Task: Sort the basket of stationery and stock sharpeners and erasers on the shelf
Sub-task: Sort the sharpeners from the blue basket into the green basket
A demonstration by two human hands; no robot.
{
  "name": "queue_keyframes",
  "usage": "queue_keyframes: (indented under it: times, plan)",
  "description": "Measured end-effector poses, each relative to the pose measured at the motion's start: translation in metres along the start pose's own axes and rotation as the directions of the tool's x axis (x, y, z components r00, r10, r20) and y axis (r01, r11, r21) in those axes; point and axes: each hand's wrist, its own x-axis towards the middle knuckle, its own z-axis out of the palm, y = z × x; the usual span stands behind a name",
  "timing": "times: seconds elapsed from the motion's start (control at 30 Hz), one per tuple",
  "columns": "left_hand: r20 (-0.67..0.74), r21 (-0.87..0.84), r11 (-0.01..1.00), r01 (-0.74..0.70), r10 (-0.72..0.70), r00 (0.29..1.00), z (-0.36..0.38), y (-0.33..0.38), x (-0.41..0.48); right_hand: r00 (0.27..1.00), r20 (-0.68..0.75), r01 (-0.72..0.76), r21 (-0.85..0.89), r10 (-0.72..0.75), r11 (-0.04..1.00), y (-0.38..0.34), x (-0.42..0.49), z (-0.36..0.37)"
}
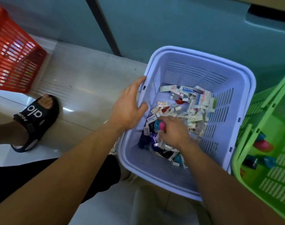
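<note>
1. While the red basket [13,51] sits well away to the outer side of the left hand [130,106], that hand steadies the lavender basket [235,69]. Its thumb is hooked over the near side wall and its fingers are laid along the rim.
2. The basket is light, slightly flexible plastic, so holding it by the rim should keep it from sliding on the floor.
3. Beyond the right hand [175,132], the boxed erasers [192,101] lie in a loose heap. They look light, smooth and easy to scatter, best pinched across their short sides.
4. The right hand is down in the heap, fingers curled round a pink sharpener [162,125]. This is hard, small and probably slippery, so a fingertip grip suits it.
5. Just outside the right hand stands the green basket [268,111], which holds a few coloured sharpeners [262,145].
</note>
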Motion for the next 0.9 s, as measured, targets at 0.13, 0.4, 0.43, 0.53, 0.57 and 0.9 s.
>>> queue_keyframes:
  times: [0.13, 0.4, 0.43, 0.53, 0.57, 0.9]
  plan:
    - [0.002, -0.037, 0.999, -0.002, 0.002, 1.000, 0.002, -0.001, 0.001, 0.992, -0.115, -0.040, 0.124, 0.054, 0.991, 0.004, 0.017, -0.003]
    - [-0.009, -0.083, 0.997, 0.003, -0.004, 1.000, 0.004, -0.005, 0.002, 0.998, -0.024, -0.060, 0.082, 0.063, 0.995, 0.002, 0.024, 0.003]
    - [-0.009, -0.085, 0.996, 0.005, -0.005, 1.000, 0.004, -0.005, 0.003, 0.997, -0.037, -0.067, 0.079, 0.070, 0.995, 0.000, 0.026, 0.003]
    - [-0.004, -0.098, 0.995, 0.007, -0.007, 1.000, 0.005, -0.006, 0.004, 0.996, -0.049, -0.071, 0.014, 0.072, 0.997, -0.004, 0.028, 0.002]
    - [-0.002, -0.101, 0.995, 0.006, -0.007, 1.000, 0.005, -0.006, 0.004, 0.997, -0.046, -0.068, -0.024, 0.067, 0.997, -0.005, 0.029, 0.002]
    - [-0.016, -0.058, 0.998, -0.002, 0.001, 1.000, 0.005, -0.007, 0.003, 0.993, -0.090, -0.079, 0.033, 0.082, 0.996, -0.012, 0.019, 0.005]
